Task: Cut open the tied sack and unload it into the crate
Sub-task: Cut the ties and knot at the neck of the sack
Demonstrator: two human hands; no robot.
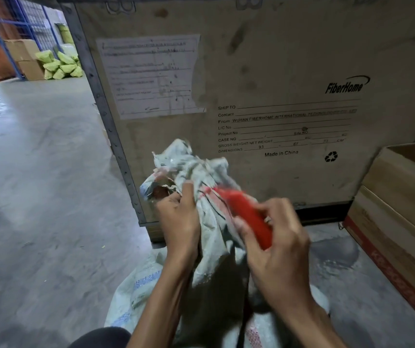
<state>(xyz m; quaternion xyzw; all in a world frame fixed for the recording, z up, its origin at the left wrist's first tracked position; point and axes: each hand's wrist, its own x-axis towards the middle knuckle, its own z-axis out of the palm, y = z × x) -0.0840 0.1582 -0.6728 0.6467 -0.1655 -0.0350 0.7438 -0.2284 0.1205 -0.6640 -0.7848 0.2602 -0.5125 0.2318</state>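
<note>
A dirty white woven sack (211,292) stands on the floor in front of me, its neck bunched and tied at the top (189,164). My left hand (180,219) grips the gathered neck just below the tie. My right hand (276,237) holds a red utility knife (245,214), its tip blurred against the sack's neck. Behind the sack stands a large plywood crate (264,71) with a paper label and printed shipping text; its top edge is out of view.
Open cardboard boxes (402,202) stand at the right, close to the sack. Bare concrete floor (38,184) stretches to the left. Far back left are green bags (60,65), cardboard boxes and blue racking (13,33).
</note>
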